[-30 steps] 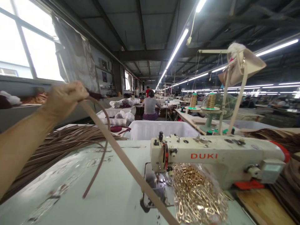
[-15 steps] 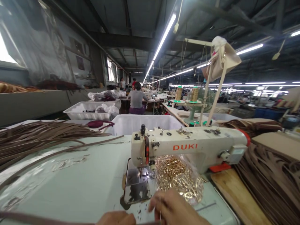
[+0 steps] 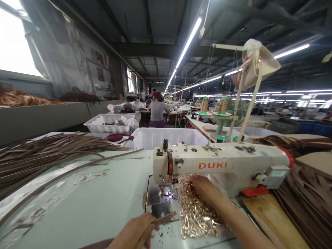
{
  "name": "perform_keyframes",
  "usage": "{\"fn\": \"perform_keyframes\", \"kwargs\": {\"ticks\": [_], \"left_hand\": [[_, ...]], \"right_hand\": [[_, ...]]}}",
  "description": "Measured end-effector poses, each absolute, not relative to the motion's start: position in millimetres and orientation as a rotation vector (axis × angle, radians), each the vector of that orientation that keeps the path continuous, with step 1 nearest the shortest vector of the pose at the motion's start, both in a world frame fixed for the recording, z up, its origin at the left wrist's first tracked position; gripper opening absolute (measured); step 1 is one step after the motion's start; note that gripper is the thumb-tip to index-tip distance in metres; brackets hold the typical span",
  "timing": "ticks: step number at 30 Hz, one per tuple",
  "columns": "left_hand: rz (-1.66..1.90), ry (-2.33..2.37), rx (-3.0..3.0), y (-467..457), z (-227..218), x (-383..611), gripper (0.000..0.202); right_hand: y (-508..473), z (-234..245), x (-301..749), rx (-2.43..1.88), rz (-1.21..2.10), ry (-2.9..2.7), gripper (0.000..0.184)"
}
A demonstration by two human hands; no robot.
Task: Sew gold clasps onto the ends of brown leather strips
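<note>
My left hand (image 3: 133, 233) is closed on the end of a brown strap (image 3: 164, 218), which pokes out toward the needle plate (image 3: 158, 202) of the white DUKI sewing machine (image 3: 220, 167). My right hand (image 3: 204, 188) reaches under the machine's arm into a clear bag of gold metal clasps (image 3: 194, 214). Its fingers are hidden among the clasps and the machine body.
A big pile of brown straps (image 3: 44, 152) lies on the table at the left, and more stacked straps (image 3: 306, 193) at the right. White bins (image 3: 168, 136) stand behind the machine, with thread cones (image 3: 223, 105) on a stand. A seated person (image 3: 157, 112) works further back.
My right hand has moved forward from the front edge into the bag of clasps. My left hand has brought the strap end up toward the needle plate. The view shifted slightly left.
</note>
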State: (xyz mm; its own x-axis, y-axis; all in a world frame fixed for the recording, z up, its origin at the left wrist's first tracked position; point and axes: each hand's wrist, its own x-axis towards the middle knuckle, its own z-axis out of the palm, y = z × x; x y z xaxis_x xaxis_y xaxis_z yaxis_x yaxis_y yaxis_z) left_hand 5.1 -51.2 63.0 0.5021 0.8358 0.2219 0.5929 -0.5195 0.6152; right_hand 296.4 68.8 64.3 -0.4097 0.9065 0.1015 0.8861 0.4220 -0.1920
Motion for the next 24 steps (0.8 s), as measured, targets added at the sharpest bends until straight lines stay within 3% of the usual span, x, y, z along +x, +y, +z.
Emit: {"fn": "perform_keyframes", "kwargs": {"ticks": [8,15,24], "left_hand": [[0.857,1.471,2.252,-60,63,27,0.031],[0.777,1.468,2.302,-64,66,44,0.028],[0.751,1.515,2.241,-75,70,46,0.029]], "right_hand": [[36,83,303,-1.649,0.118,-2.272,0.023],[-28,80,282,-1.464,0.764,-1.974,0.022],[-52,68,255,-1.259,0.603,-2.022,0.017]]}}
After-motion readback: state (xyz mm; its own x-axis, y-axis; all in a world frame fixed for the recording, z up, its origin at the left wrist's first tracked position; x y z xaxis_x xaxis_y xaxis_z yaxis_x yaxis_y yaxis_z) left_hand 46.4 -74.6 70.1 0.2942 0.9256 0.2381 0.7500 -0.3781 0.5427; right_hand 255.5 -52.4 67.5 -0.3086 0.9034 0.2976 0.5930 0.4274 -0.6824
